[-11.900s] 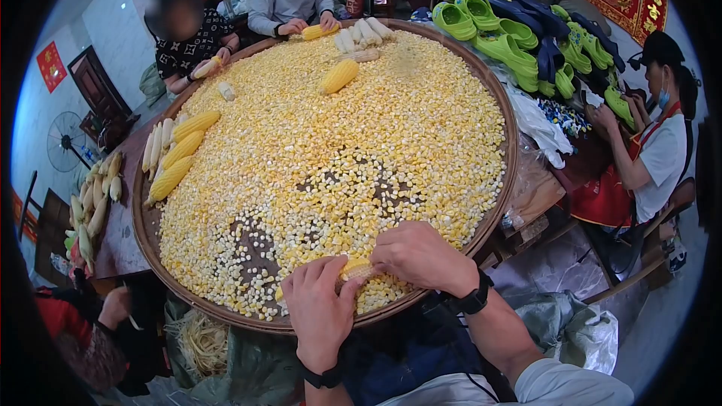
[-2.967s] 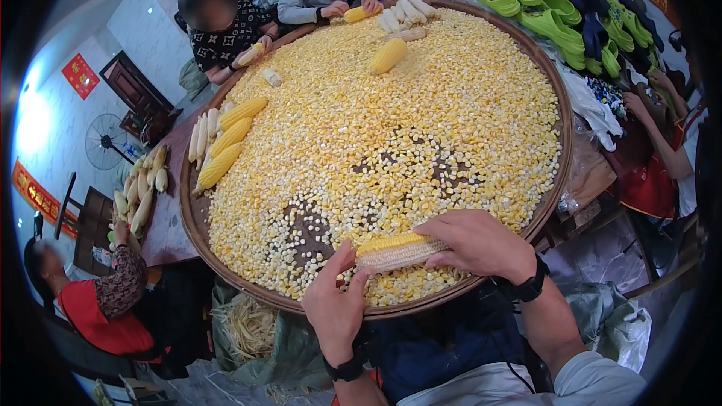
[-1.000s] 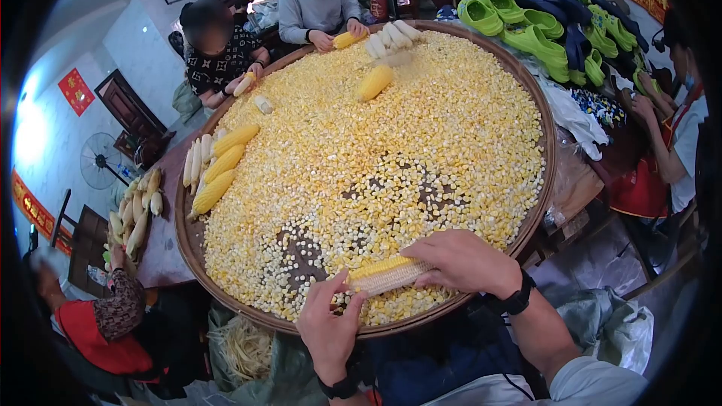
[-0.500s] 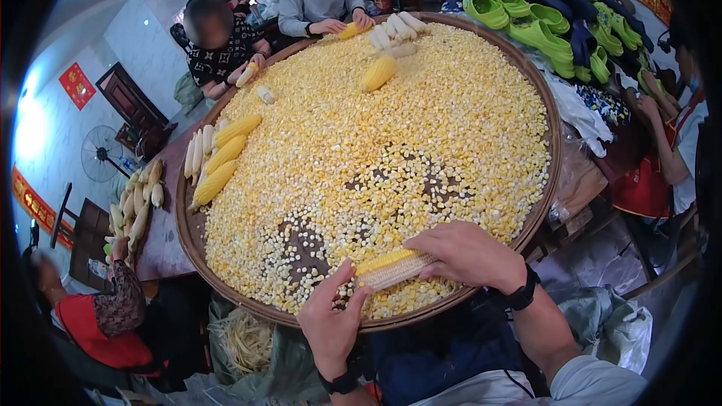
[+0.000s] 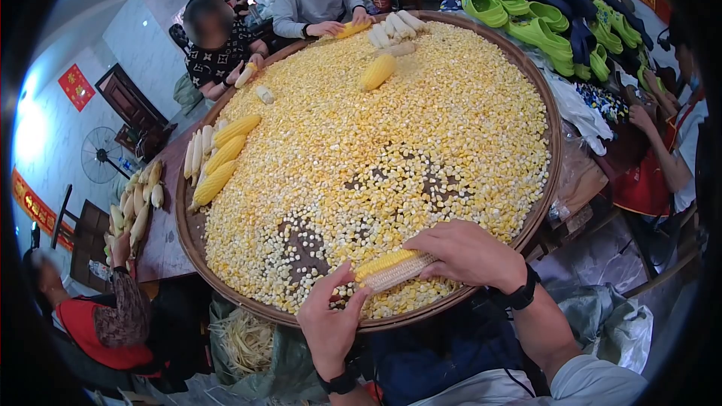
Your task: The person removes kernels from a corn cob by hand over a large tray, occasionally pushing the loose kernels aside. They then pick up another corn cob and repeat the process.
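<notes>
Corn cob [image 5: 395, 268], half stripped, held over near rim of round woven tray [image 5: 189, 218] above loose kernels [image 5: 391, 135]; right hand [image 5: 470, 254] wrapped around its end, left hand [image 5: 329, 323] partly open, fingers pressing the tip

Half-stripped yellow corn cob [image 5: 395, 269]: looked rough and pitted where bare.
Big round brown tray [image 5: 194, 233]: looked woven, matt.
Bright green clogs [image 5: 526, 30]: looked smooth, rubbery.
</notes>
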`<state>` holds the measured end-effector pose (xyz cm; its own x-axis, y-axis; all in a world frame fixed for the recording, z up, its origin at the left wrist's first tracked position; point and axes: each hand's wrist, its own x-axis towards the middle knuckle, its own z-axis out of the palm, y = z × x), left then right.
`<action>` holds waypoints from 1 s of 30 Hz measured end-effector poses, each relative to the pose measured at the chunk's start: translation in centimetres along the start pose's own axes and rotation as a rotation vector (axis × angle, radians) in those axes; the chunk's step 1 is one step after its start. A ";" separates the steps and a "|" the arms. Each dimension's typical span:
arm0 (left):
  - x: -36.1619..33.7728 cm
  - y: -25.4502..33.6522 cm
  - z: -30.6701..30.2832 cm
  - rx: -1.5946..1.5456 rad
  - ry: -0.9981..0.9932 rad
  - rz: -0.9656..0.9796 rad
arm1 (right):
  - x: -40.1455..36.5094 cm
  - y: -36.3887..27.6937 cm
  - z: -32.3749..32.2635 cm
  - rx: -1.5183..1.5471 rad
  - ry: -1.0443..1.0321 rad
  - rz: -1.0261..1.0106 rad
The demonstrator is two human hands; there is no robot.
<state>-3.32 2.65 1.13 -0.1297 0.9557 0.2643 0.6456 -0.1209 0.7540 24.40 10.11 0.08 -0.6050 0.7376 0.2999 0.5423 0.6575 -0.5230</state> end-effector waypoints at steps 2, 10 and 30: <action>0.0 0.1 -0.1 -0.005 0.001 -0.005 | 0.0 -0.1 -0.1 0.001 0.000 -0.002; -0.4 -1.1 0.7 0.061 0.077 0.077 | -0.1 -0.2 -0.1 0.001 0.008 0.006; -0.5 -0.4 0.8 0.037 0.097 0.040 | 0.0 -0.6 -0.4 0.008 -0.013 -0.033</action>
<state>-2.94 2.43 0.21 -0.1742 0.9198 0.3515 0.6787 -0.1465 0.7197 24.36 9.81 0.73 -0.6301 0.7135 0.3064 0.5177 0.6801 -0.5191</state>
